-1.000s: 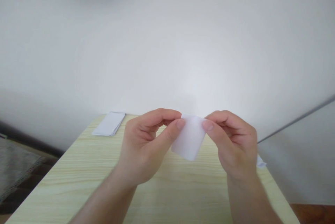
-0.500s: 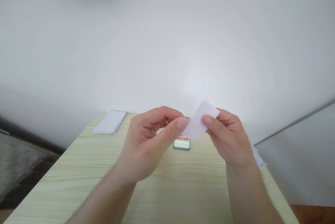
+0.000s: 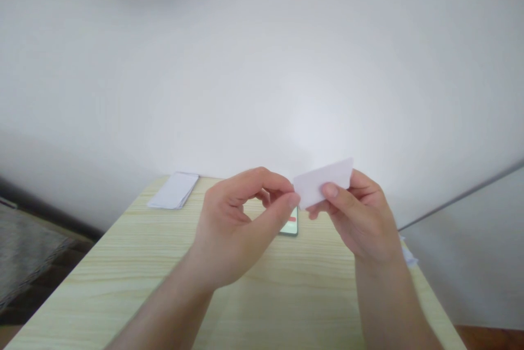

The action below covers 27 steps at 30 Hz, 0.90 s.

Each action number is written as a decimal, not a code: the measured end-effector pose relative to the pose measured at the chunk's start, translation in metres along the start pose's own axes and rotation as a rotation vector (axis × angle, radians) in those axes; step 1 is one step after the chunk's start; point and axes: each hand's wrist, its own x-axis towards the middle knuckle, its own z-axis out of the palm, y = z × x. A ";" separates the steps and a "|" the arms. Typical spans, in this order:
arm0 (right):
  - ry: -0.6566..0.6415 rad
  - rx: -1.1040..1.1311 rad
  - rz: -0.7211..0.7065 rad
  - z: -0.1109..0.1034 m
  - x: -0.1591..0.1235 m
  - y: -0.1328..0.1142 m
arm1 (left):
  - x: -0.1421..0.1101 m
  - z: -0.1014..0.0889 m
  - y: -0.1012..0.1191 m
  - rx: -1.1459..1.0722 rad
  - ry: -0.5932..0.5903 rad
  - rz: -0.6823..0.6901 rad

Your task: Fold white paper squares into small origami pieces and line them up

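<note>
A small white piece of paper (image 3: 313, 182) is held up above the table, its surface plain and slightly tilted. My right hand (image 3: 363, 218) grips it with the thumb on the near face and the fingers behind. At its left end, the thumb and index finger of my left hand (image 3: 241, 224) are pinched together on the lower corner. Whether the paper is folded cannot be made out. Below and behind the left fingertips lies a phone (image 3: 291, 227) with a lit screen, mostly hidden by that hand.
A stack of white paper sheets (image 3: 173, 189) lies at the far left of the light wooden table (image 3: 123, 279). White paper scraps (image 3: 408, 256) sit at the right edge, partly behind my right wrist. A white wall (image 3: 262, 66) rises behind the table.
The paper has turned from a steep slant to a nearly level one and shifted slightly right. My right hand has moved a little right; the left fingertips stay at its left end.
</note>
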 end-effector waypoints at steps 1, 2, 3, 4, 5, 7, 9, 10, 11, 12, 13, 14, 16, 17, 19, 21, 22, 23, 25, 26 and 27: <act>0.001 -0.001 -0.002 0.000 0.000 0.000 | 0.000 0.000 0.000 0.011 0.001 0.001; 0.003 -0.001 -0.002 0.001 0.000 0.000 | 0.000 0.000 0.000 0.020 0.001 0.002; 0.007 -0.002 -0.001 0.002 0.000 -0.001 | 0.000 -0.001 0.001 0.028 0.002 0.002; 0.013 -0.003 -0.004 0.002 0.001 -0.001 | 0.000 -0.001 0.001 0.033 0.002 0.000; 0.022 -0.006 -0.005 0.003 0.001 -0.001 | 0.000 -0.001 0.001 0.036 0.002 -0.004; 0.034 -0.013 -0.008 0.004 0.001 -0.001 | 0.000 0.000 0.001 0.032 0.008 -0.007; 0.033 -0.023 -0.001 0.004 0.001 -0.001 | -0.001 0.000 0.001 0.020 0.016 -0.006; 0.030 -0.028 0.007 0.004 0.001 -0.001 | -0.001 0.000 0.000 0.015 0.018 -0.004; 0.027 -0.032 0.014 0.003 0.001 0.000 | -0.001 0.000 0.000 0.010 0.019 -0.002; 0.024 -0.035 0.021 0.003 0.000 0.000 | -0.001 0.000 0.000 0.006 0.019 -0.001; 0.023 -0.038 0.029 0.003 0.000 0.000 | -0.001 0.000 0.000 0.005 0.017 -0.002; 0.022 -0.038 0.035 0.003 0.000 0.000 | -0.001 0.000 0.000 0.003 0.016 -0.004; 0.022 -0.028 0.040 0.003 -0.001 0.000 | 0.000 0.000 0.000 -0.003 0.014 -0.006; 0.023 -0.020 0.040 0.003 -0.001 0.000 | 0.000 0.000 0.000 -0.007 0.013 -0.007; 0.024 -0.001 0.037 0.003 -0.001 -0.001 | 0.000 0.000 0.000 -0.018 0.011 -0.007; 0.021 0.011 0.038 0.004 -0.001 -0.001 | 0.000 0.000 0.000 -0.028 0.009 -0.009; 0.018 0.013 0.043 0.004 -0.001 -0.001 | 0.000 0.000 0.000 -0.031 0.007 -0.010; 0.017 0.014 0.045 0.004 -0.001 -0.001 | 0.000 0.000 0.000 -0.033 0.007 -0.012; 0.018 0.016 0.047 0.004 -0.001 -0.001 | 0.000 0.000 0.000 -0.035 0.008 -0.017; 0.017 0.018 0.048 0.004 -0.001 -0.001 | 0.000 0.000 0.000 -0.036 0.010 -0.018; 0.016 0.020 0.050 0.004 -0.001 -0.001 | 0.000 0.000 -0.001 -0.038 0.013 -0.017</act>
